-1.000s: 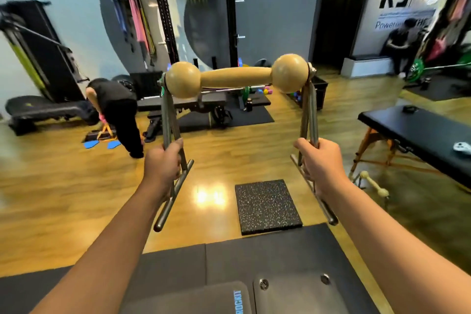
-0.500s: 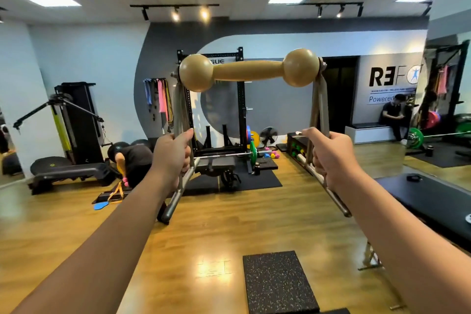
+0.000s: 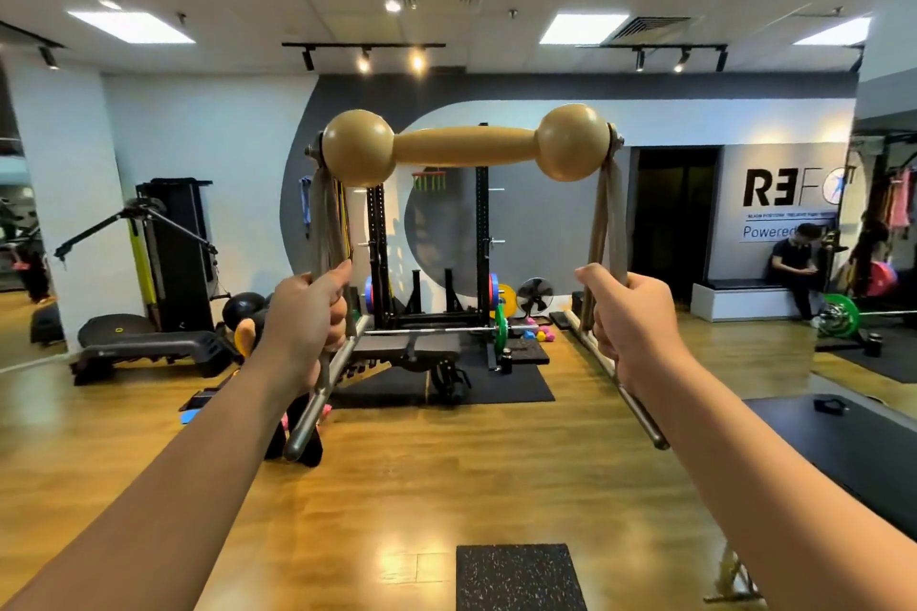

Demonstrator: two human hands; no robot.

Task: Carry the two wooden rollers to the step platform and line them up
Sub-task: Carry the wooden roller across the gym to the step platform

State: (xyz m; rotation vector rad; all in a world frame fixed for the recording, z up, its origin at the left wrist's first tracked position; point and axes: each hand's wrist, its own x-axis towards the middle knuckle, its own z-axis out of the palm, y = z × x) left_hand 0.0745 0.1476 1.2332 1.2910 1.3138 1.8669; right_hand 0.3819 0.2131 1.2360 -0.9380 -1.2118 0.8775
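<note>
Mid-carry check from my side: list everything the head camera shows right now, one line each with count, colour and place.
Tan wooden roller with two ball ends on a metal frame: 1, tan and grey, held up at centre.
Black power rack: 1, black, back centre.
Grey step platform: 1, dark grey, left by the wall.
Black cable machine: 1, black, behind the platform.
Green weight plate on a barbell: 1, green, right.
Speckled rubber floor tile: 1, black, bottom centre.
Black padded table: 1, black, lower right.
Seated person: 1, dark clothes, bench at right wall.
Left hand: grips the frame's left bar.
Right hand: grips the frame's right bar.
</note>
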